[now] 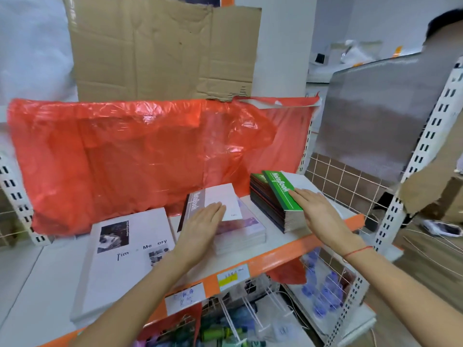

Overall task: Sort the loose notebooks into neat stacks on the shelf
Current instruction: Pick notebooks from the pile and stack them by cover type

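Three piles sit on the white shelf (50,276). At the right is a tall stack of notebooks, topped by a green-spined notebook (278,189); my right hand (318,211) lies flat on it, fingers together. In the middle, a grey-spined white notebook (220,196) lies askew on a low stack with a pinkish cover (245,229); my left hand (200,226) rests flat on it. At the left lies a large white "Time Memory" book (125,259). Neither hand grips anything.
A red plastic sheet (125,159) hangs behind the shelf with flattened cardboard (162,46) above it. The shelf has an orange front edge (275,256) with price tags. A wire mesh divider (345,184) bounds the right side. Another person (446,108) stands at the far right.
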{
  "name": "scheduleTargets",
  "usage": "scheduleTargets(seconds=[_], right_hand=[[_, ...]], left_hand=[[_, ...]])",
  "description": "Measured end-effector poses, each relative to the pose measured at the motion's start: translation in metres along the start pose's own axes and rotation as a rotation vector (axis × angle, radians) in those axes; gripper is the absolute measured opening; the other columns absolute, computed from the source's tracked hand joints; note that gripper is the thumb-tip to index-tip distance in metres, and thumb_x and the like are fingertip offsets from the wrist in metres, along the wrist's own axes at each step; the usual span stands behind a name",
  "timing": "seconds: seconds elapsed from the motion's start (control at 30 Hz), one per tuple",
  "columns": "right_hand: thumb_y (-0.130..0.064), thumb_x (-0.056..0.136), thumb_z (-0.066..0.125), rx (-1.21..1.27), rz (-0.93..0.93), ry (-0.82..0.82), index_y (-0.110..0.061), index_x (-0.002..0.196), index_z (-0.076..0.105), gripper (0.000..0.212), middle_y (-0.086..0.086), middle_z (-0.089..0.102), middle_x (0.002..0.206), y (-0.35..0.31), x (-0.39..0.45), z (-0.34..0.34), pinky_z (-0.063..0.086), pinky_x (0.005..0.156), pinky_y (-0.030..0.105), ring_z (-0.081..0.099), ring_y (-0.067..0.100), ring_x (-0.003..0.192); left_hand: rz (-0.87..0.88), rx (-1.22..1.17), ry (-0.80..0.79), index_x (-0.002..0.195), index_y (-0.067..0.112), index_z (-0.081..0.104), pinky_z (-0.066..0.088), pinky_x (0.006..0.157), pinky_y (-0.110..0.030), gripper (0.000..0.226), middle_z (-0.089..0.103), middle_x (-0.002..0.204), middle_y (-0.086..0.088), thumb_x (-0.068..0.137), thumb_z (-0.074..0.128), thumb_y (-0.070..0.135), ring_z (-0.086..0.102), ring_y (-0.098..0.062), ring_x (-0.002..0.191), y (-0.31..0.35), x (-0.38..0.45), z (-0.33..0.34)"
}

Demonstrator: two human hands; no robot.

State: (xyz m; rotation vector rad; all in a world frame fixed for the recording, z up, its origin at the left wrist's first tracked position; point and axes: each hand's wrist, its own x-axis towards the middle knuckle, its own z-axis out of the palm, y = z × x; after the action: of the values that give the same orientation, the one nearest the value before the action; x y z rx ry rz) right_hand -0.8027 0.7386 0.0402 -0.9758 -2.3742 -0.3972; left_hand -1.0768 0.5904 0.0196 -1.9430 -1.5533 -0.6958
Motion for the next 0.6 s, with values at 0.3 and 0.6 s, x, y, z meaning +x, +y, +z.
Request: scheduleTargets(seconds=[0.3,0.6], right_hand=[[0.027,0.049,0.066,0.192,-0.216,-0.036,0.003,0.119,0.062,0.074,0.022,0.065,0.113,0.070,0.057,0.025,0.050,0.089,0.045,0.064,0.037,0.102],[-0.015,0.092,0.048,0.447,-0.341,-0.467,-0.022,0.145,0.033,0.056,0.003,0.037,0.149,0.116,0.078,0.053,0.020,0.115,0.028,0.032,0.018,0.137]], left_hand=[[-0.202,0.141,-0.005,0.118,-0.002,0.058,0.055,0.078,-0.044,0.060,0.065,0.114,-0.021,0.068,0.026,-0.003,0.067,-0.034,0.098,0.024,0.036,0.039],[-0.450,0.284,-0.079,0.121,0.003,0.053,0.048,0.088,-0.036,0.063,0.064,0.117,-0.017,0.064,0.029,0.001,0.064,-0.031,0.102,0.069,0.064,0.054]])
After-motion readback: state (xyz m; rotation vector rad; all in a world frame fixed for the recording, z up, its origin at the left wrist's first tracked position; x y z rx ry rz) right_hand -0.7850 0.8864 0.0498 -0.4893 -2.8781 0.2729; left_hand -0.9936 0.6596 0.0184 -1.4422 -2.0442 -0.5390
